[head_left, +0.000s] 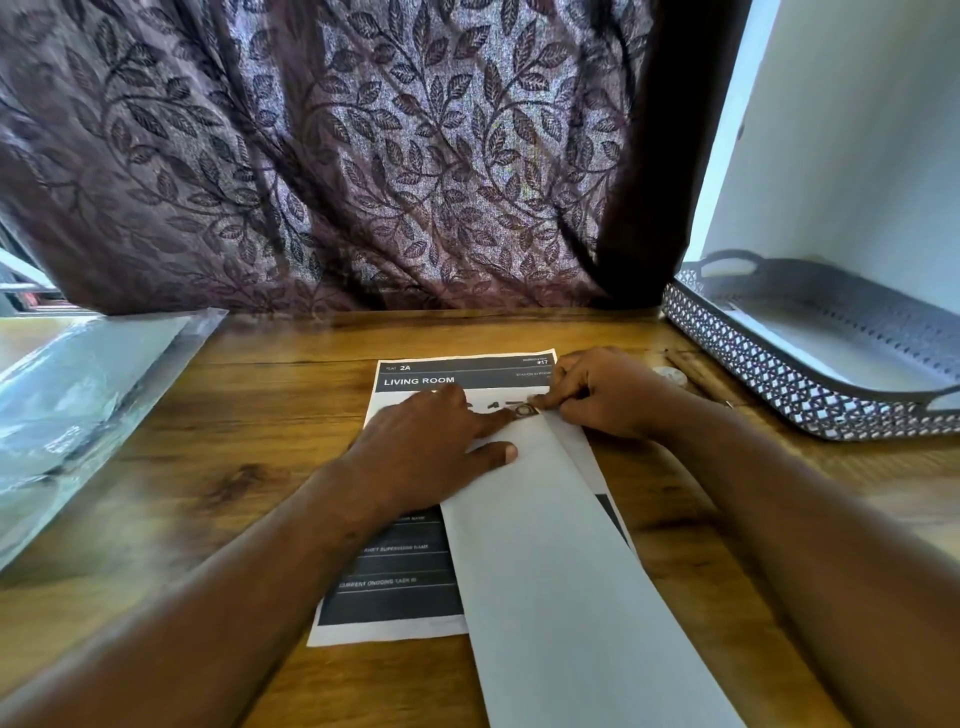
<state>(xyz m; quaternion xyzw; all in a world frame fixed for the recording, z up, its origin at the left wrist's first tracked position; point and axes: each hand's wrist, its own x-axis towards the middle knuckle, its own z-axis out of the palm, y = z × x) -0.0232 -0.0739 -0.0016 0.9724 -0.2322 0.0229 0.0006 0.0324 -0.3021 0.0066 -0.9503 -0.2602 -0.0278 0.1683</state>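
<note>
A long white paper (550, 545) lies on a printed sheet (415, 382), its length running from the person's body away to both hands. The right hand (602, 395) pinches its far tip; the left hand (431, 441) presses flat, fingers straight, just beside.

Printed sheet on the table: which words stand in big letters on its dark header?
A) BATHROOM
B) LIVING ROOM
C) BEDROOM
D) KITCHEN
B: the sheet reads LIVING ROOM in white on its dark top band, just beyond the left hand, which presses flat on the paper.
</note>
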